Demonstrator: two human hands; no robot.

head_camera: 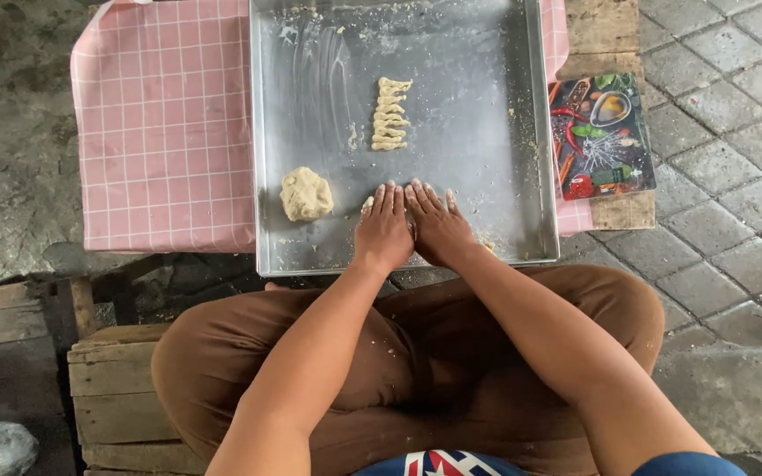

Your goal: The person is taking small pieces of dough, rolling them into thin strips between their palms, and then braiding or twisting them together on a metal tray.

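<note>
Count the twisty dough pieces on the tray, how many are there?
About 6 twisted dough pieces, stacked in one column at the middle of the metal tray. They touch, so the count is rough; more dough may be hidden under the hands.

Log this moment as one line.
left hand flat on metal tray | right hand flat beside it | dough ball left | twisted dough pieces beyond

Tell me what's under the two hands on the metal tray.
Both the left hand and right hand press flat on the metal tray. A bit of dough peeks out beside the left fingers; anything else beneath the palms is covered.
</note>
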